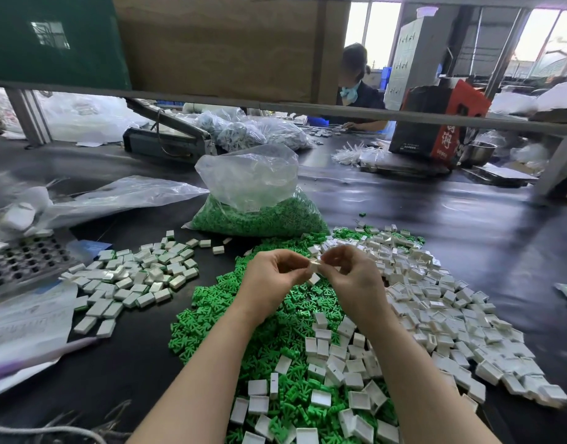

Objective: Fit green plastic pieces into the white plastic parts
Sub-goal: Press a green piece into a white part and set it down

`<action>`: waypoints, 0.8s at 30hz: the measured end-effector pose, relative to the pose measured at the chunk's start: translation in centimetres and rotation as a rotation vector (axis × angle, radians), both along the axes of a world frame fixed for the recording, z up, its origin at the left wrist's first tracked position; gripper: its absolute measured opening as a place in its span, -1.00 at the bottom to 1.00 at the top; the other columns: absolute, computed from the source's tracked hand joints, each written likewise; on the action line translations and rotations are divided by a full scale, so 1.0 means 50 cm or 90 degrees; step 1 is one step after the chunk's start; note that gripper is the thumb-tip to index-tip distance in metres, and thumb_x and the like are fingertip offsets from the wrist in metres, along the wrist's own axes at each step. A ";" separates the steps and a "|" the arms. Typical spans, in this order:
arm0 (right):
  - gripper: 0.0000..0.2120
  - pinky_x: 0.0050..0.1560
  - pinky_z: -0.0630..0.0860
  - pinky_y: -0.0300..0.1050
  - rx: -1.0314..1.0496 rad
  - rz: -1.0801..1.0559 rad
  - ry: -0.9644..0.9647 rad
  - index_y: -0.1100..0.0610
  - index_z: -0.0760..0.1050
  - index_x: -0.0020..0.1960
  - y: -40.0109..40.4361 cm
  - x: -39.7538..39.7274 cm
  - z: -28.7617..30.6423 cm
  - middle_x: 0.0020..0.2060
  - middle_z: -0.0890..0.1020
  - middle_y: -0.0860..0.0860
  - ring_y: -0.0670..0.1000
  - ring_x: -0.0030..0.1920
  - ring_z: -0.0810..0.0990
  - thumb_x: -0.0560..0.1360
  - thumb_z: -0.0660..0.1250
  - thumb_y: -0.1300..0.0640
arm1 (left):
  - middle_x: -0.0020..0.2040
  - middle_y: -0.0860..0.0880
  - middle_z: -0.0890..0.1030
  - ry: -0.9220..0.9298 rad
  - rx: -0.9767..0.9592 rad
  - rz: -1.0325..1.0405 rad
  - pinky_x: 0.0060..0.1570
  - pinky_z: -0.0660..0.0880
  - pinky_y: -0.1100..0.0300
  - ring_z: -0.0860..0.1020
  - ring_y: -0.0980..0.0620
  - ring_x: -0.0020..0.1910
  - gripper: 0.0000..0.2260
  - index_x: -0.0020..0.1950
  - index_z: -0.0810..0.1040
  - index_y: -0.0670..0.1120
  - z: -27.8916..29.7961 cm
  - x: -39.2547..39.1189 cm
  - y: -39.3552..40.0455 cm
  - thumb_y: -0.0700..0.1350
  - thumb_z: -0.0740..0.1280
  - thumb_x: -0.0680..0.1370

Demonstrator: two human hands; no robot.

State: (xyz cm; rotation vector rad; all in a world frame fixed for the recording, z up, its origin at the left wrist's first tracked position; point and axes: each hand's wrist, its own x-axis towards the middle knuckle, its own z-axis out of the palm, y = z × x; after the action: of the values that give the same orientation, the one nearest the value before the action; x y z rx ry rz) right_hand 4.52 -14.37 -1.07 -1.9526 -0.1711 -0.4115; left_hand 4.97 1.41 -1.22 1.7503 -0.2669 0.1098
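White part [315, 267] sits pinched between left hand [271, 277] and right hand [349, 277] — keep it square, press evenly; any green piece is hidden.

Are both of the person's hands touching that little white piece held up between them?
Touching. The head view shows the left hand and right hand both pinching the white piece between their fingertips.

I pinch a small white plastic part [314, 266] between my left hand [273, 277] and right hand [349, 276], above a loose heap of green plastic pieces [243, 318] on the black desk [468, 213], with white rectangular parts [452, 309] heaped to my right.
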 end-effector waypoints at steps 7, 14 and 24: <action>-0.82 -0.12 0.62 -0.11 0.028 0.032 -0.003 0.11 0.53 -0.03 0.001 -0.003 -0.003 -0.19 0.70 -0.01 -0.04 -0.17 0.69 0.44 0.49 0.25 | -0.19 -0.07 0.70 0.016 -0.012 -0.038 -0.18 0.54 0.33 0.66 0.10 -0.19 -0.92 -0.02 0.63 -0.16 -0.001 -0.001 0.006 -0.22 0.46 0.50; -0.77 0.20 0.45 0.01 -0.391 0.110 0.064 -0.15 0.62 0.14 -0.011 0.002 -0.011 0.05 0.62 -0.14 -0.07 0.14 0.50 0.49 0.41 -0.10 | -0.13 -0.14 0.72 0.090 -0.279 -0.013 -0.16 0.60 0.22 0.69 0.00 -0.15 -0.76 -0.02 0.61 -0.16 -0.002 0.002 0.022 -0.14 0.49 0.36; -0.80 0.20 0.39 -0.03 -0.538 0.100 0.055 -0.10 0.55 0.13 0.012 -0.006 -0.011 0.07 0.60 -0.11 -0.03 0.16 0.46 0.53 0.34 -0.09 | -0.03 -0.20 0.71 0.096 -0.335 -0.044 -0.14 0.61 0.21 0.70 -0.04 -0.07 -0.75 0.01 0.58 -0.19 0.003 -0.001 0.026 -0.15 0.45 0.38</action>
State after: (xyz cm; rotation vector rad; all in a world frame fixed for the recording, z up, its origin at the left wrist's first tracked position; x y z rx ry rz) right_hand 4.25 -13.76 -1.62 -2.7510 -0.5016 -0.1487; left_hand 4.92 2.71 -1.05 1.2178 -0.1673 -0.0044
